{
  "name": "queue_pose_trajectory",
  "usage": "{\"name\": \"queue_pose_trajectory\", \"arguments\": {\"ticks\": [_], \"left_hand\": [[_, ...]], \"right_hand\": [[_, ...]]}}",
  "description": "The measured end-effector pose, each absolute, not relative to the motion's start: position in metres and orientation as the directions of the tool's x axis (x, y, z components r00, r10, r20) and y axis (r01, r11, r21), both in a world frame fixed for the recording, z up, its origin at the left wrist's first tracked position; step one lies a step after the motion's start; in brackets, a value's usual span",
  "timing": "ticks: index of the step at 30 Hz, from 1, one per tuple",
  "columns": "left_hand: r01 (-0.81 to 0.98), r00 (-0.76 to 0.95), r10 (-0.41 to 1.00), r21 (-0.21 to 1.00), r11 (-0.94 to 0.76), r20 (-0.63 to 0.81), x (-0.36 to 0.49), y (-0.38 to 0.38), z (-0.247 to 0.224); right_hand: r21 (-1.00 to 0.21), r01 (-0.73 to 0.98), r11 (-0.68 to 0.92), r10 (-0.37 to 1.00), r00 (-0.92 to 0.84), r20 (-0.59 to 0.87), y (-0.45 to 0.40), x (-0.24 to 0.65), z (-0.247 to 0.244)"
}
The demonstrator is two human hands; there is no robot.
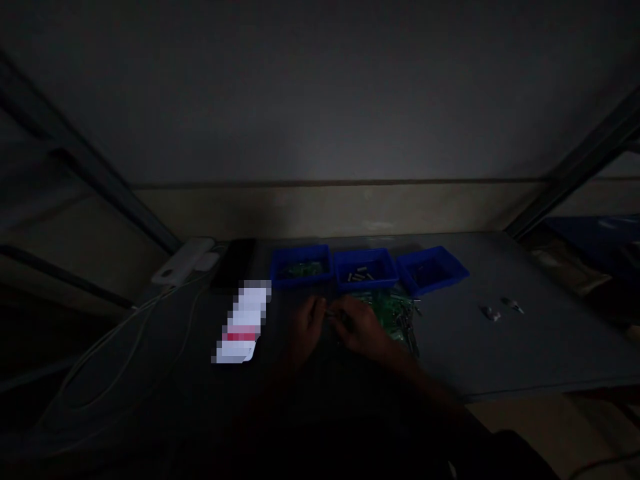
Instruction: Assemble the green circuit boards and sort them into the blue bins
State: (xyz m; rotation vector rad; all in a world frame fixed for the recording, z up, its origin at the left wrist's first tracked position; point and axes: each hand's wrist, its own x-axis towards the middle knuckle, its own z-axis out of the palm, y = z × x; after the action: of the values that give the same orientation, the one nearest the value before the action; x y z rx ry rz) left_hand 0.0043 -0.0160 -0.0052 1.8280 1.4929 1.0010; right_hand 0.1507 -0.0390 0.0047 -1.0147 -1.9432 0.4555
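While your left hand [308, 321] and right hand [359, 327] nearly meet, both curled in, a small piece [331, 313] shows between them; it's too dark to tell which hand grips it. A green heap [390, 312] lies beside your right hand, near the blue bins [367, 283].

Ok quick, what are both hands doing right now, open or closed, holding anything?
Left hand: fingers curled; too dark to tell whether it holds anything.
Right hand: curled too, a small slim part at its fingertips; grip cannot be told.
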Motion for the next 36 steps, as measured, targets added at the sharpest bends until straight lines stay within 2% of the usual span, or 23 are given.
{"name": "queue_pose_trajectory", "arguments": {"ticks": [3,7,12,17,19,21,24,27,31,36], "left_hand": [[0.479,0.142,0.973,0.848,-0.227,0.181,0.008,-0.019,-0.003],[0.357,0.224,0.929,0.862,-0.361,0.296,0.011,-0.019,-0.007],[0.407,0.224,0.906,0.811,-0.421,0.358,0.008,-0.017,-0.012],[0.450,0.181,0.943,0.830,-0.331,0.278,0.006,-0.013,-0.007],[0.483,0.250,0.947,0.821,-0.304,0.203,0.007,-0.008,-0.006],[0.545,0.350,0.928,0.779,-0.310,0.124,0.009,0.001,-0.008],[0.660,0.460,0.885,0.642,-0.391,0.066,0.013,0.013,-0.010],[0.740,0.506,0.862,0.495,-0.455,0.035,0.017,0.017,-0.011],[0.805,0.453,0.891,0.429,-0.411,0.004,0.020,0.013,-0.009],[0.829,0.391,0.920,0.436,-0.350,-0.004,0.019,0.011,-0.009]], "right_hand": [[-0.672,0.473,0.570,0.817,-0.240,0.523,-0.038,0.153,0.007],[-0.732,0.493,0.471,0.871,-0.130,0.473,-0.035,0.163,0.008],[-0.715,0.481,0.508,0.856,-0.190,0.481,-0.034,0.165,0.009],[-0.669,0.511,0.540,0.835,-0.227,0.501,-0.033,0.165,0.010],[-0.651,0.591,0.476,0.847,-0.110,0.520,-0.029,0.173,0.009],[-0.648,0.697,0.307,0.853,0.100,0.512,-0.024,0.186,0.007],[-0.609,0.793,0.015,0.830,0.330,0.450,-0.017,0.205,0.003],[-0.534,0.831,-0.155,0.830,0.403,0.385,-0.015,0.216,0.000],[-0.479,0.846,-0.234,0.837,0.426,0.343,-0.015,0.217,-0.001],[-0.463,0.872,-0.158,0.853,0.357,0.381,-0.012,0.219,-0.003]]}}
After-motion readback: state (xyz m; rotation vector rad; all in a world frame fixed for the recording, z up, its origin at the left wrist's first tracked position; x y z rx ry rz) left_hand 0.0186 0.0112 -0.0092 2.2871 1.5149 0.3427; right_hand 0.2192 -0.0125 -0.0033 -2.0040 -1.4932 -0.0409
